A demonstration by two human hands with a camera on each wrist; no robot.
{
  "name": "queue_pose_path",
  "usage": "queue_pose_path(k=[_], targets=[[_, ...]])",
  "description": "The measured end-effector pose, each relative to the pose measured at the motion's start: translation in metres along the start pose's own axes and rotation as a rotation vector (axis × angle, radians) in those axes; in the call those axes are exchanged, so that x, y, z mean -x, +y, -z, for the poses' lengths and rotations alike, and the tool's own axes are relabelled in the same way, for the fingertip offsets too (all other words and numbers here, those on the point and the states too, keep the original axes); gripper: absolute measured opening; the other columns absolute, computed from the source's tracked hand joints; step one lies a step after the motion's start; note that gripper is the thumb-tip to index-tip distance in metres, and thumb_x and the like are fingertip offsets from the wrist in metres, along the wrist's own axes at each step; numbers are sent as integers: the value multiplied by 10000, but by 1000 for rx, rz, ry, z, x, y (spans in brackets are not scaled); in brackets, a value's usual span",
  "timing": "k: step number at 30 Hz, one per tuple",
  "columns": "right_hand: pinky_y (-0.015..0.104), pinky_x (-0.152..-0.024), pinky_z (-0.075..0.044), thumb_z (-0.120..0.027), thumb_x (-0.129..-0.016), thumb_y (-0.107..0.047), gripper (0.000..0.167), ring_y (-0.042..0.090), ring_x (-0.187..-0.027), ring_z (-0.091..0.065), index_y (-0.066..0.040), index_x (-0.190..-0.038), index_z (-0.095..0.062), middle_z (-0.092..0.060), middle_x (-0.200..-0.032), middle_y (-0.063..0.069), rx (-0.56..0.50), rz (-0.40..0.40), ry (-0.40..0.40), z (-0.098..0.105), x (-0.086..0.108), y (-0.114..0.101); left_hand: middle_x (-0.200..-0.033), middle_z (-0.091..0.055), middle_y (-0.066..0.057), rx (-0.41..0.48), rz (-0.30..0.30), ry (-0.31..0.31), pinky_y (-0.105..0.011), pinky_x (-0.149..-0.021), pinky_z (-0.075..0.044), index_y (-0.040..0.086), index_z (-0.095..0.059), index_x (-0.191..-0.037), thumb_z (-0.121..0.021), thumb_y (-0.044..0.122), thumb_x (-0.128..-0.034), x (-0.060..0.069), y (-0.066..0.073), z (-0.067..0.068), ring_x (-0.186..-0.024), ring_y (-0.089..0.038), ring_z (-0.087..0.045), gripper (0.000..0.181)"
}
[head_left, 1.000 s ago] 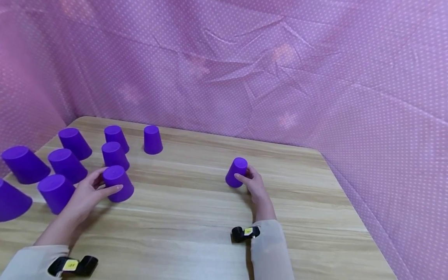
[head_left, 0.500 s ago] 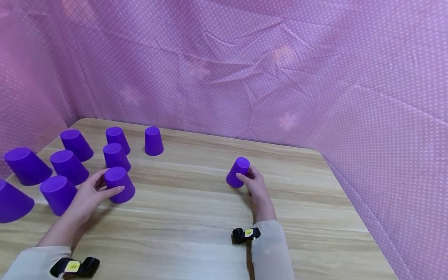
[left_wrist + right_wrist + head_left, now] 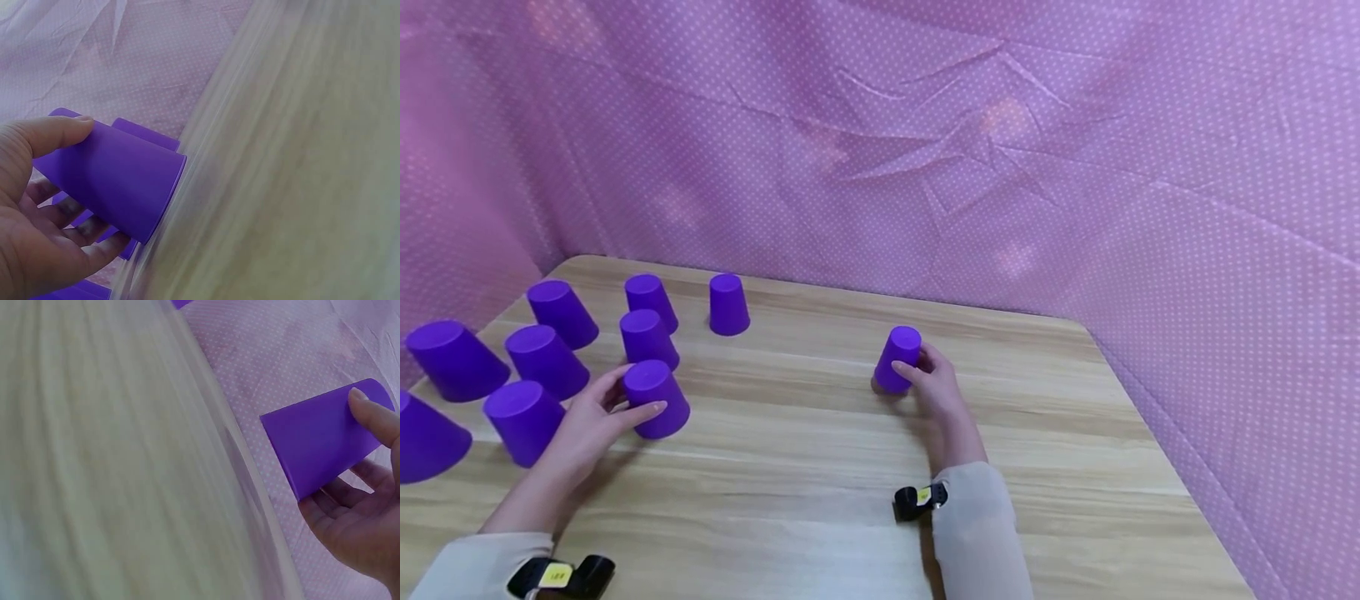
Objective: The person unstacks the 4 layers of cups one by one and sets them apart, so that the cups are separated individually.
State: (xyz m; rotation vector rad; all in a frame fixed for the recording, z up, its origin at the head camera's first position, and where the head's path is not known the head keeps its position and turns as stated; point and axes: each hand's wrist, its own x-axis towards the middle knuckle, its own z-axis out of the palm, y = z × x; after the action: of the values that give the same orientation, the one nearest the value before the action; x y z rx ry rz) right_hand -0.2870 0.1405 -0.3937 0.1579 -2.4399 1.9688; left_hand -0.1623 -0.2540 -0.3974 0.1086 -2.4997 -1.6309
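In the head view my left hand [image 3: 586,423] grips a purple cup [image 3: 657,407] that stands upside down on the table. The left wrist view shows the thumb along this cup [image 3: 119,165] and the fingers on its other side. Farther right, my right hand [image 3: 942,392] holds another upside-down purple cup [image 3: 892,372]. A shadow shows below its rim, and in the right wrist view this cup [image 3: 322,437] hangs a little above the tabletop, between thumb and fingers.
Several more purple cups, such as this one [image 3: 546,362], stand upside down on the left side of the wooden table [image 3: 790,467]. A lone cup [image 3: 728,305] is near the back edge. Pink dotted cloth [image 3: 880,167] hangs around the table.
My right hand has raised its cup off the table and shifted it slightly left and away from me. My left hand and its cup stay in place.
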Motion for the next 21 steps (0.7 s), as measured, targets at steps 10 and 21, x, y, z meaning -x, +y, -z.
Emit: queue_pose_path(k=[10,21], targets=[[335,-886,-385,-692,-715,-118,519,236,-1034,-486,-29,-1185,-490,-536,-1108,148,-84,87,-104,-30,-3,-26,-1339,-192,-283,12,-10,11,-559,-930,-201,-38,-202,-1333,-635,283,-784,2,1,0,-1177,-443,-207,769],[332,-875,-392,-683,-736,-163,505,197,-1030,-489,-71,-1195,-492,-539,-1111,95,-63,118,-256,-61,-10,-44,-1309,-235,-306,17,-20,25,-546,-936,-206,-53,-197,-1331,-641,229,-785,2,4,-2,-1165,-444,-232,758]])
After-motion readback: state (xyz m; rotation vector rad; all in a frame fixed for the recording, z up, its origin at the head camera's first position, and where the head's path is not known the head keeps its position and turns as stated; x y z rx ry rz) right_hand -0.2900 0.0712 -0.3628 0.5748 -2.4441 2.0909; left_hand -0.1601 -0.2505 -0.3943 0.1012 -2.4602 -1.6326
